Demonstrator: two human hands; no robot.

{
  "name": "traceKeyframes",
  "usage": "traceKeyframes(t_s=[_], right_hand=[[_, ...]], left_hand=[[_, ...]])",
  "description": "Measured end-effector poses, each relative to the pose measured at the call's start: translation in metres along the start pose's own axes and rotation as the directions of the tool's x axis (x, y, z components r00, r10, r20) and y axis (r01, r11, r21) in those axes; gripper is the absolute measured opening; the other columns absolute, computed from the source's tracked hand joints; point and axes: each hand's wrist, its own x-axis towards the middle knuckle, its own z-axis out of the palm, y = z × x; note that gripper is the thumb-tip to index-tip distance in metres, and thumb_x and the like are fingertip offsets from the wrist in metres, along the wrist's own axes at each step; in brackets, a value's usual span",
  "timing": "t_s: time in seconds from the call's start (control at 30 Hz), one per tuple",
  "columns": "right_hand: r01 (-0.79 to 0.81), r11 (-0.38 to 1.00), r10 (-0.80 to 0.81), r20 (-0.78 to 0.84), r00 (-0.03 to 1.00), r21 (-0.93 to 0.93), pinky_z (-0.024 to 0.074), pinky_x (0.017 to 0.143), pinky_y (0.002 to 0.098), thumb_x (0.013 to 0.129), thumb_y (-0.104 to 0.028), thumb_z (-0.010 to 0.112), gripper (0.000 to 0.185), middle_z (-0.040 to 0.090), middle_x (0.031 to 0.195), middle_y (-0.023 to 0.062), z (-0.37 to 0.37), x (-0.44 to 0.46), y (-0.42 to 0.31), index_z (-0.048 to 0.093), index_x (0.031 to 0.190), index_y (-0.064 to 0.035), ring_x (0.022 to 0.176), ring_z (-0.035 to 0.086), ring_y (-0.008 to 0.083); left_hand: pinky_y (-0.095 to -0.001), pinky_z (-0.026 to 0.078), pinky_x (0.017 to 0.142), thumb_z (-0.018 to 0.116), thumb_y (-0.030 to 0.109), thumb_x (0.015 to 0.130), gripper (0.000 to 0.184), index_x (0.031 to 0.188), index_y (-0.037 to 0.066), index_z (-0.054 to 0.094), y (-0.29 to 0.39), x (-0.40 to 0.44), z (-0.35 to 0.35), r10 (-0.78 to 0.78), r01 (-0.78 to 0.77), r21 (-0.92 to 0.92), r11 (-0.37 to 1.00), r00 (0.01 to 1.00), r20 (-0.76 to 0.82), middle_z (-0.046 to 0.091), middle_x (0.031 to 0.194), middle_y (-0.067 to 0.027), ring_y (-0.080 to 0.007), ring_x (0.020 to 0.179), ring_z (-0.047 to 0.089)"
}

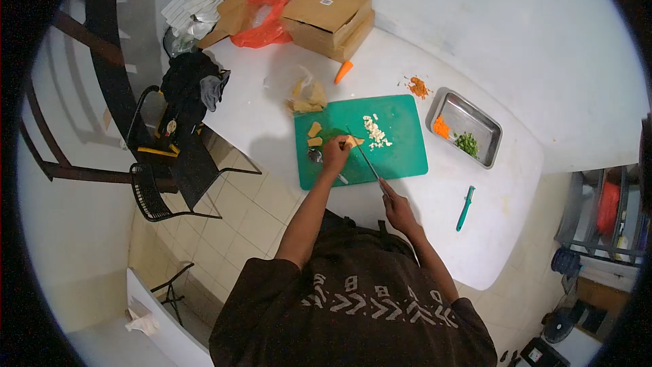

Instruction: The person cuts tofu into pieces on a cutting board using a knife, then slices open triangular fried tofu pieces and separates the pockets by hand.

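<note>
On the green cutting board (404,156), my left hand (335,153) pinches a pale tan block (354,141), perhaps tofu, against the surface. My right hand (401,212) grips the handle of a knife (369,163), its blade reaching up to the block's right side. Two more tan blocks (314,134) lie left of my left hand. Beside them rests a metal spoon (314,155), its handle passing partly under my left wrist. Small white chopped pieces (375,130) are spread over the board's upper middle. A clear plastic bag (309,98) with more tan pieces touches the board's upper left corner.
To the right stands a metal tray (490,129) with diced carrot and chopped greens. A green-handled peeler (466,208) lies below it. Orange peelings (418,88), a carrot (343,72), cardboard boxes (333,17) and a red bag (261,20) sit toward the wall. A chair (183,177) stands left.
</note>
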Motion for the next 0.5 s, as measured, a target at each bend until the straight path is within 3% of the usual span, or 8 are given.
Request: traceKeyframes(t_s=[0.03,0.1,0.23,0.43,0.5], right_hand=[[0.003,1.0,-0.003,0.001,1.0,-0.002,0.0508,0.078,0.0464,0.098,-0.007,0.048,0.056,0.067,0.098,0.0302,0.002,0.002,0.002,0.036,0.152,-0.017,0.085,0.067,0.0433],[-0.07,0.998,0.07,0.043,0.997,-0.005,0.0499,0.088,0.0483,0.098,-0.007,0.048,0.057,0.064,0.116,0.0289,0.004,0.005,0.005,0.035,0.152,-0.0171,0.103,0.064,0.0443],[-0.107,0.994,0.106,0.07,0.992,0.006,0.0483,0.095,0.047,0.098,-0.007,0.047,0.056,0.059,0.13,0.026,0.005,0.006,0.005,0.035,0.152,-0.0177,0.112,0.06,0.0435],[-0.134,0.99,0.137,0.098,0.986,-0.034,0.0496,0.083,0.0522,0.098,-0.008,0.048,0.057,0.066,0.105,0.0305,0.002,0.009,-0.005,0.035,0.152,-0.0211,0.095,0.064,0.047],[-0.079,0.995,0.082,0.052,0.995,-0.059,0.0487,0.078,0.0546,0.097,-0.01,0.048,0.057,0.065,0.092,0.0322,0.003,0.009,-0.005,0.035,0.152,-0.0225,0.086,0.064,0.0489]], left_hand=[[-0.0383,0.055,0.075,0.076,0.01,0.081,0.027,0.106,0.002,0.069,-0.001,0.001,0.0,-0.005,0.005,-0.028,1.0,1.0,-0.008,0.07,0.094,-0.0158,-0.0278,0.083,0.07],[-0.0372,0.056,0.074,0.075,0.011,0.082,0.026,0.105,0.001,0.07,-0.003,0.002,0.003,-0.011,0.01,-0.057,0.998,1.0,-0.014,0.072,0.093,-0.0156,-0.0264,0.081,0.071],[-0.0374,0.056,0.074,0.073,0.015,0.085,0.023,0.102,0.0,0.071,-0.008,0.003,0.007,-0.062,0.061,-0.016,0.998,0.998,-0.027,0.073,0.092,-0.0151,-0.0265,0.082,0.072],[-0.0373,0.056,0.073,0.073,0.02,0.086,0.02,0.096,0.002,0.072,-0.006,0.006,0.005,-0.07,0.07,-0.01,0.997,0.997,-0.022,0.073,0.088,-0.0137,-0.0271,0.081,0.072],[-0.0372,0.055,0.072,0.074,0.021,0.085,0.02,0.095,0.003,0.072,-0.007,0.007,0.006,-0.07,0.07,-0.01,0.997,0.997,-0.02,0.073,0.087,-0.0133,-0.0272,0.081,0.072]])
